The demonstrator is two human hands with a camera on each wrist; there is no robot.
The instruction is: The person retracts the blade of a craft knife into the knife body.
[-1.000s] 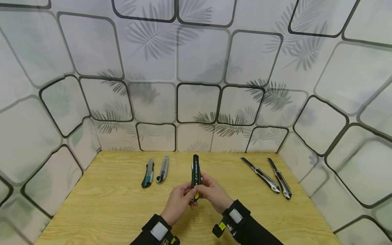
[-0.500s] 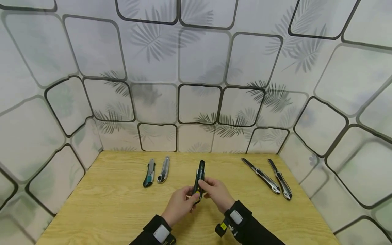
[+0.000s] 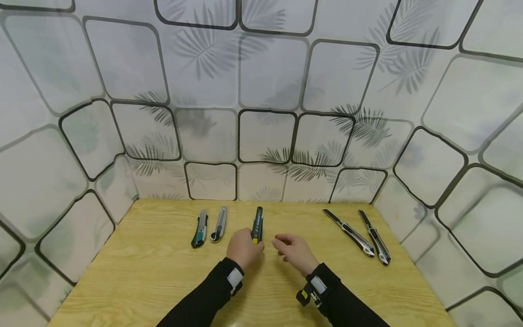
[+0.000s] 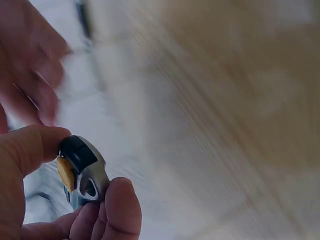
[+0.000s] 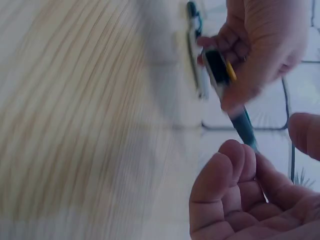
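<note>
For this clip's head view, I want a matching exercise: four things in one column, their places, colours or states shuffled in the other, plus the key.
Column one
1. yellow-marked cutter
2. right hand
3. teal-marked cutter
4. table

Column two
A. leftmost of the cutters
B. pale yellow-brown with wood grain
C. held in the left hand
D. holding nothing

Right pairs: 1-C, 2-D, 3-A, 4-B
</note>
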